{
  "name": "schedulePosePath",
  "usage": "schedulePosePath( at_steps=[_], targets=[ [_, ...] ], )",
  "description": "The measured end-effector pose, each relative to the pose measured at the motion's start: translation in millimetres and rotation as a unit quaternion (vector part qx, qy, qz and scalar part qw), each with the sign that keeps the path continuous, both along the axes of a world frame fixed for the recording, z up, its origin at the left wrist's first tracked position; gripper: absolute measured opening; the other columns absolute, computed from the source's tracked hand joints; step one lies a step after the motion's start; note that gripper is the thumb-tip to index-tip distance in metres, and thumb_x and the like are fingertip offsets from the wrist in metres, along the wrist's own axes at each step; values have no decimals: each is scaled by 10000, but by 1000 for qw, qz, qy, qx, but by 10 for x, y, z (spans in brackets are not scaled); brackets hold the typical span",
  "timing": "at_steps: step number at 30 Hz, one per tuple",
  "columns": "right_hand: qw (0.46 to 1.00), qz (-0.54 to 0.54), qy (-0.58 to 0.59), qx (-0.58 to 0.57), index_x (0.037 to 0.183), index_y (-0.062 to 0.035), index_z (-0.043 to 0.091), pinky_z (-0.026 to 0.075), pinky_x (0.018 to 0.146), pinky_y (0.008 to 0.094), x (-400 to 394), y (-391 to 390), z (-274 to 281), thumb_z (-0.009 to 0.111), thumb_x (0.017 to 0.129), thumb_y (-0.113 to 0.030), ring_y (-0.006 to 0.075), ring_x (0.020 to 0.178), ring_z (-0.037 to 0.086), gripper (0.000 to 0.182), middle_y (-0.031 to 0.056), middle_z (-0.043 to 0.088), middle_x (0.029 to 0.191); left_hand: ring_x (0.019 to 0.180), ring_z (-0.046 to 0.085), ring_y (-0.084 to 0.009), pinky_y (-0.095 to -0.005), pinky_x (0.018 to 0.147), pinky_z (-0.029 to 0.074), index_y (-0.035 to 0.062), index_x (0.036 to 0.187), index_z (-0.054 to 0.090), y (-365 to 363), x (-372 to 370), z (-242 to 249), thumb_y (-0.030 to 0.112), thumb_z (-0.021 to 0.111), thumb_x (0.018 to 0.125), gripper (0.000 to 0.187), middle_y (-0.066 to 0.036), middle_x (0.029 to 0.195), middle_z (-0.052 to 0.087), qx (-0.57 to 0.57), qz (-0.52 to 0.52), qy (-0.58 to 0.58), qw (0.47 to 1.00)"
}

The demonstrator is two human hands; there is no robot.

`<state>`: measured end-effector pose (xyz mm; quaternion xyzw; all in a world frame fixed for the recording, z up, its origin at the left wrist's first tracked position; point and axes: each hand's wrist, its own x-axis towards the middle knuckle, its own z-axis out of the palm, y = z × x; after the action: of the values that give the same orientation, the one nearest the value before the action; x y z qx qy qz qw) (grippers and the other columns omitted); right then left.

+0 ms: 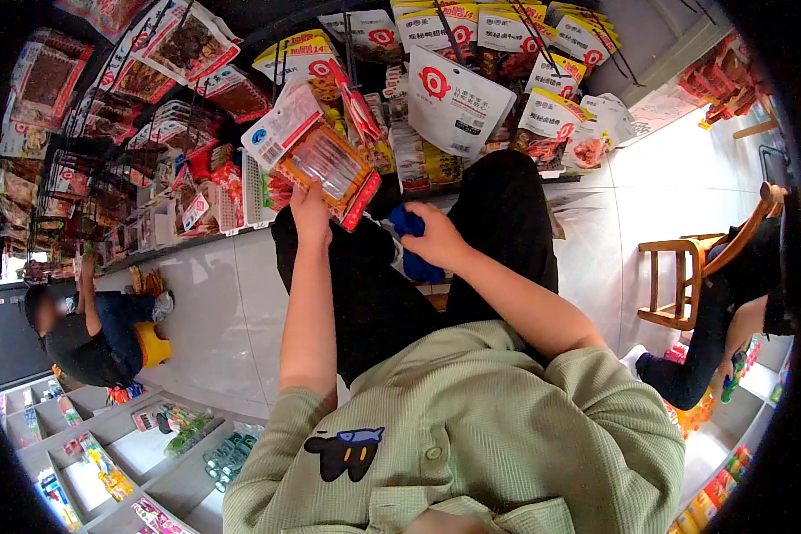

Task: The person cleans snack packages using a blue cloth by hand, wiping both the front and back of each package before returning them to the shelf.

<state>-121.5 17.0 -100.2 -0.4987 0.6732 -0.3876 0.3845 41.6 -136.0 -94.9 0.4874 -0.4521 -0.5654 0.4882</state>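
Note:
My left hand (310,214) is raised and grips the lower edge of a clear snack packet (325,160) with an orange-red border and a white header card. The packet is held up in front of the rack of hanging snacks (458,98). To its right, my right hand (436,236) is closed around a bunched blue cloth (411,245), which rests over my black trousers (498,222). The two hands are a short way apart and neither touches the other's object. My green shirt (472,427) fills the lower middle of the view.
Wire racks of packaged snacks (107,133) run across the top and left. A person in dark clothes (98,329) crouches on the tiled floor (214,311) at the left. Another person (730,303) sits by a wooden chair (681,276) at the right. Low shelves of goods (125,445) stand at the bottom left.

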Motion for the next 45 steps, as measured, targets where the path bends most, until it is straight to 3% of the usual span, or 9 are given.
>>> schedulePosePath(
  at_steps=[10,22,25,27,36,40,42,43,45],
  targets=[
    [1000,-1,-11,0,1180,22,479,415,894,361,-32,10,29,665,664,-179,338,1053,508,585,215,502,1147,934,534,-169,-281,820,401,-31,1115,494,34,-30,85,66,446,884,255,-79,1059,563,43,-22,-6,999],
    [1000,-1,-5,18,1199,-6,472,411,904,361,-42,14,-20,661,674,-209,342,1066,503,594,210,479,1187,896,553,-186,-307,798,418,-28,1087,492,-109,60,-89,53,447,876,230,-84,991,569,40,35,25,998],
    [1000,-5,-5,17,1199,-9,473,413,901,361,-54,14,-16,659,673,-206,340,1056,509,591,206,485,1179,835,568,-189,-315,720,453,-24,1033,496,-86,46,-32,92,471,879,195,-88,965,573,29,47,42,998],
    [1000,-6,-6,16,1198,-9,475,414,900,361,-54,14,-11,656,673,-204,339,1050,512,588,204,491,1172,856,553,-180,-307,726,442,-8,1082,492,-27,29,99,69,452,884,216,-89,984,566,87,42,-12,995],
    [1000,-23,-21,7,1184,1,483,418,888,362,-43,8,10,640,680,-194,338,1033,519,563,203,507,1136,904,549,-203,-319,765,441,-17,1113,465,-186,19,-232,90,451,889,249,-98,1030,552,87,44,74,992],
    [1000,-20,-20,-1,1178,1,486,416,889,365,-77,-1,-70,622,703,-191,348,1023,519,530,210,509,1127,918,550,-206,-323,789,437,-20,1106,468,-254,-22,-360,92,455,883,249,-100,1033,554,130,84,20,988],
    [1000,-24,-15,-13,1172,0,490,416,886,369,-102,1,-62,609,716,-189,354,1017,518,508,213,509,1123,551,421,-117,-272,467,340,50,1041,457,-318,-12,-515,136,472,882,181,-23,765,455,123,81,38,988],
    [1000,-17,-7,-8,1169,-1,488,418,879,376,-115,10,-24,592,733,-191,358,1011,517,487,215,511,1111,551,421,-117,-272,467,340,50,1041,457,-352,15,-591,136,472,882,181,-23,765,455,122,80,39,989],
    [1000,-12,2,-4,1166,-1,486,420,872,384,-141,19,72,575,751,-194,362,1005,516,467,218,513,1099,848,532,-164,-286,748,424,-24,1083,470,-404,53,-692,124,486,864,265,-80,1002,544,175,44,10,984]
  ],
)
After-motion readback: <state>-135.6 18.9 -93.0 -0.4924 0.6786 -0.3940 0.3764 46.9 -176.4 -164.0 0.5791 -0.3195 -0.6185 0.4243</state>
